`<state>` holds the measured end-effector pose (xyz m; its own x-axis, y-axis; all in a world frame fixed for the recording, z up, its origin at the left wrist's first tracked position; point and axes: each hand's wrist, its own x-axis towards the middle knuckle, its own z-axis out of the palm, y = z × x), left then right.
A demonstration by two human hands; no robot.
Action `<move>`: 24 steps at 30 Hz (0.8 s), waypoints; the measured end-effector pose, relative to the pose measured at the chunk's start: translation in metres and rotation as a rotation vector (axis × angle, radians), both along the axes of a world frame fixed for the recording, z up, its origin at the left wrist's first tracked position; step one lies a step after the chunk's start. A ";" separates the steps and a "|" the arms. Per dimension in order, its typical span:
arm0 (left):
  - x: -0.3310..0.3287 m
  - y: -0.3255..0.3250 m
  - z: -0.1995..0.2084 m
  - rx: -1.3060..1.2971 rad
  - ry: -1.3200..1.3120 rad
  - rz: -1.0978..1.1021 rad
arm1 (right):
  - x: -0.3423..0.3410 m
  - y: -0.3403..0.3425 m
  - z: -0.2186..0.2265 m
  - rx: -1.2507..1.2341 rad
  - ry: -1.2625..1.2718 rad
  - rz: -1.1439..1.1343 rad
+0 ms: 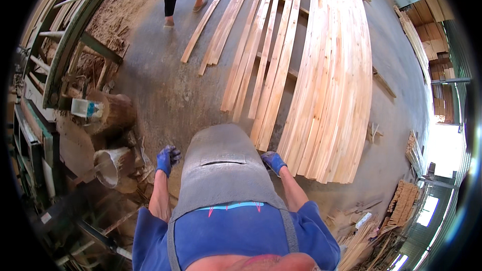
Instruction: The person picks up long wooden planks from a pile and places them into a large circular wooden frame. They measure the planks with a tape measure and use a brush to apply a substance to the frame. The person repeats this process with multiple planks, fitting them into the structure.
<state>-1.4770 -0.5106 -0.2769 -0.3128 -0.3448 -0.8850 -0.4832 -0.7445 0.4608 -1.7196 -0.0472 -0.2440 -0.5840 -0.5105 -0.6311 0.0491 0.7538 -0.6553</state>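
Left hand, blue glove, grip curled loosely, pinching nothing, hanging beside the grey apron. Right hand, also blue-gloved, grip half closed; can't tell if it pinches anything. It sits just at the near ends of the wood strips.

Strips: pale, long, thin, fresh-sawn with reddish grain streaks, packed side by side in a wide fan on the concrete floor. More loose strips lie in smaller bunches left of the main stack, resting on cross battens.

Left of the left hand: cut log sections, one carrying a small white-and-blue container. Green metal frame and sawdust beyond.

Another person's legs stand at the far end.

Lower right: scrap offcuts. Upper right: stacked boards.
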 end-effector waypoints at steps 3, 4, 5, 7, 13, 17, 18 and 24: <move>0.010 0.001 -0.015 0.037 -0.028 0.069 | -0.033 -0.019 -0.007 0.026 -0.229 -0.197; 0.013 0.002 -0.016 0.060 -0.055 0.096 | -0.042 -0.025 -0.007 0.057 -0.288 -0.233; 0.014 0.003 -0.016 0.081 -0.084 0.121 | -0.056 -0.032 -0.006 0.138 -0.322 -0.190; 0.019 0.003 -0.009 0.123 -0.101 0.181 | -0.075 -0.024 -0.028 -0.002 -0.112 0.047; -0.015 0.002 0.010 0.056 -0.204 0.221 | -0.156 -0.056 -0.045 0.140 -0.580 -0.398; -0.051 -0.038 0.018 -0.016 -0.149 0.092 | -0.198 -0.089 -0.014 0.055 -0.514 -0.558; -0.069 -0.053 0.025 -0.024 -0.138 0.064 | -0.203 -0.095 -0.006 0.047 -0.510 -0.586; -0.175 -0.161 0.017 0.004 -0.151 -0.114 | -0.193 -0.116 -0.008 0.020 -0.489 -0.831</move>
<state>-1.6524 -0.6713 -0.2603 -0.2130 -0.3112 -0.9262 -0.6282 -0.6824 0.3737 -1.9122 -0.1630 -0.2515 -0.4246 -0.0391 -0.9045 0.8362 0.3661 -0.4084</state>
